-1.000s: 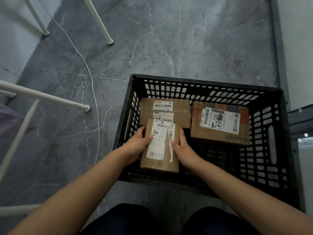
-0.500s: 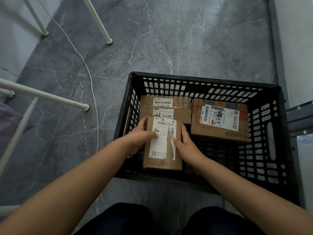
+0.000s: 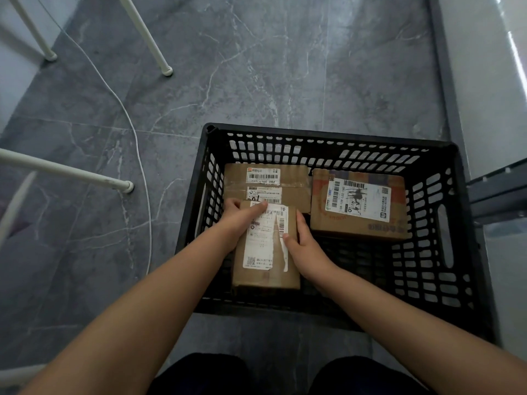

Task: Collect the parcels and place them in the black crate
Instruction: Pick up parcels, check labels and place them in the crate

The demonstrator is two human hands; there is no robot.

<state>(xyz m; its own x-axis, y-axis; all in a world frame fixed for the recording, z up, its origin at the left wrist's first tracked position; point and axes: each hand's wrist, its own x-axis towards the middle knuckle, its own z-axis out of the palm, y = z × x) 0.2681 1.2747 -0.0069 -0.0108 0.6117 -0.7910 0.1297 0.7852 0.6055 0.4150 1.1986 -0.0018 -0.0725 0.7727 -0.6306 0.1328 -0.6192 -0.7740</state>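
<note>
A black slotted crate (image 3: pixel 459 246) stands on the grey floor in front of me. Inside it lie three cardboard parcels with white labels. One flat parcel (image 3: pixel 293 181) is at the far left, one bigger parcel (image 3: pixel 359 223) at the far right. The third, a narrow parcel (image 3: pixel 265 269), is at the near left, and both hands grip it. My left hand (image 3: pixel 239 223) holds its left side with the thumb laid across the label. My right hand (image 3: pixel 302 246) presses against its right edge.
White metal furniture legs (image 3: pixel 65 171) stand to the left, with a white cable (image 3: pixel 142 178) curving across the grey marble floor (image 3: pixel 285 67). A grey frame and pale wall run along the right side (image 3: pixel 496 189). My dark-trousered knees (image 3: pixel 216 374) are at the bottom.
The narrow parcel has sunk a little deeper into the crate, and my left thumb has slid further onto its label. The other two parcels have stayed put.
</note>
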